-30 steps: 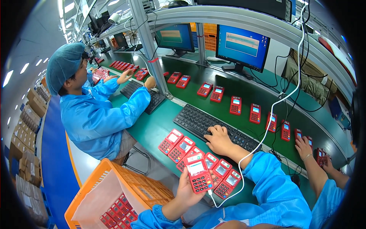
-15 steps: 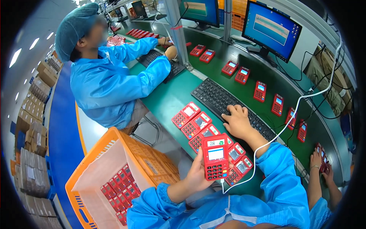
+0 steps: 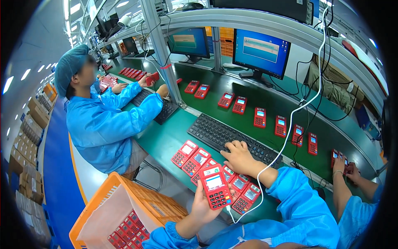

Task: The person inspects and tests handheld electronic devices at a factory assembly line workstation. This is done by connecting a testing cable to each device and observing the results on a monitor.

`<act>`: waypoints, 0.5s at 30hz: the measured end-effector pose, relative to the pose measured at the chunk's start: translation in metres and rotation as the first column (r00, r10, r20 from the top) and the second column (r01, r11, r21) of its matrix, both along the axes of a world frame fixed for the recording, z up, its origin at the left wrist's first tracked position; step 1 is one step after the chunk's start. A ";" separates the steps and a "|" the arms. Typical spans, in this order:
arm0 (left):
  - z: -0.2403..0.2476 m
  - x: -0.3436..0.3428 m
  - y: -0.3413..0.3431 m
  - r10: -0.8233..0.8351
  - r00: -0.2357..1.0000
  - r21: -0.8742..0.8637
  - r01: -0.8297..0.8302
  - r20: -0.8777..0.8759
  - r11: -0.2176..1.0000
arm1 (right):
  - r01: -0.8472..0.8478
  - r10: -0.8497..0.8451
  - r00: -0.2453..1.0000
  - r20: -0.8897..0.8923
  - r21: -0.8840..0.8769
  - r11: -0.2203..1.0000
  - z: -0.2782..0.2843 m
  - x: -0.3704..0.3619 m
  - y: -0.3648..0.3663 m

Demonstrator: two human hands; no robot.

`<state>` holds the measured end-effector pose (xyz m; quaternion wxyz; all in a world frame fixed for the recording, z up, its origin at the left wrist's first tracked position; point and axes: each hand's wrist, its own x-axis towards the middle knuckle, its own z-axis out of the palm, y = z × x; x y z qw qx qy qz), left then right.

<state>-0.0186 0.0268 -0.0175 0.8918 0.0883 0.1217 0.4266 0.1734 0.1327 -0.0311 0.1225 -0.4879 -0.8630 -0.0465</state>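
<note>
My left hand (image 3: 204, 209) is closed around a red card payment terminal (image 3: 214, 189), its lit screen and keypad facing up. A white cable (image 3: 262, 166) is plugged into the terminal's lower end and loops up over the bench. With fingers spread, my right hand (image 3: 239, 159) rests on the near edge of a black keyboard (image 3: 224, 135). Between the keyboard and the held terminal, several more red terminals (image 3: 196, 161) lie side by side on the green bench, some partly hidden behind the held one.
An orange crate (image 3: 103, 199) with red terminals stands left of me. Terminals with lit screens (image 3: 260, 117) line the dark green strip beyond the keyboard, below a monitor (image 3: 261, 53). One co-worker (image 3: 103, 108) sits at left; another's hands (image 3: 346, 168) hold terminals at right.
My view has tilted upward, so more of the overhead frame shows. My hands keep their places on the terminal and keyboard. The left co-worker now holds up a red terminal.
</note>
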 end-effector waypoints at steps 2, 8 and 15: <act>-0.002 -0.001 0.002 0.022 0.999 0.018 -0.023 0.023 1.000 | -0.068 0.057 0.992 -0.112 -0.099 0.993 0.016 -0.001 -0.015; -0.009 -0.001 0.006 0.209 0.976 0.147 -0.199 -0.056 0.969 | -0.608 0.086 0.733 -0.675 -0.593 0.529 0.008 0.005 -0.073; -0.005 0.005 0.000 0.231 0.953 0.158 -0.201 -0.197 0.967 | -0.789 -0.641 0.264 -0.720 -0.544 0.286 -0.002 -0.022 -0.141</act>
